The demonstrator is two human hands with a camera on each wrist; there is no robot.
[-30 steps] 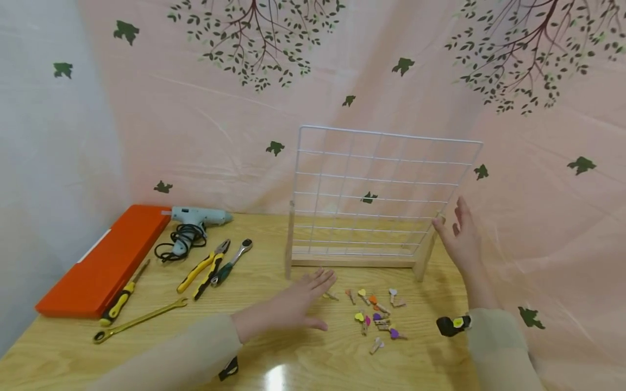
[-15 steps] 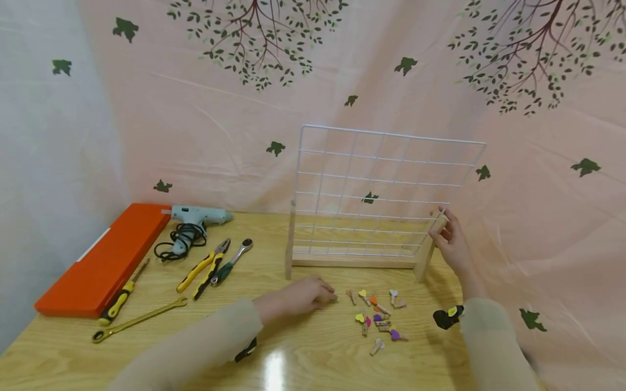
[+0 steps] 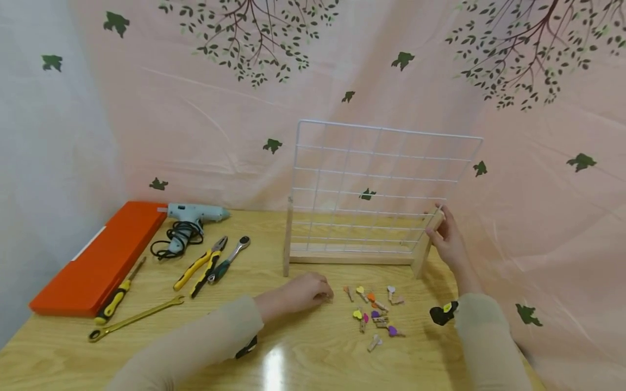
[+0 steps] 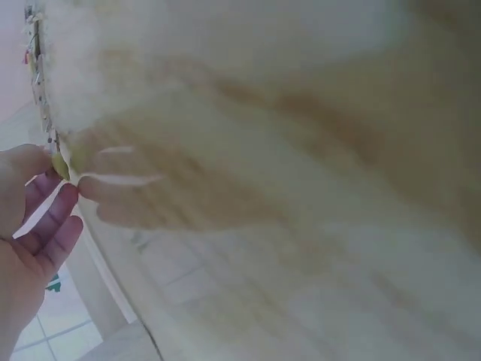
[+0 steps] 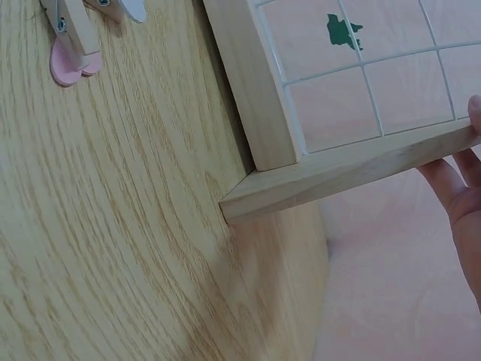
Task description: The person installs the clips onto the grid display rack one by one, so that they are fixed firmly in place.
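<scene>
Down drops the left hand [image 3: 304, 291], pinching a yellow-heart mini clothespin [image 4: 60, 165] | right hand [image 3: 449, 241] now grips the wooden post [image 3: 421, 251] | wire grid [image 3: 379, 177] looks braced, pickup likely made

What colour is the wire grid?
White; the wire grid shows best in the right wrist view.

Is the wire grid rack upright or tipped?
Upright: its wooden legs stand on the table, the wire grid rises above, and the right hand holds one leg.
</scene>
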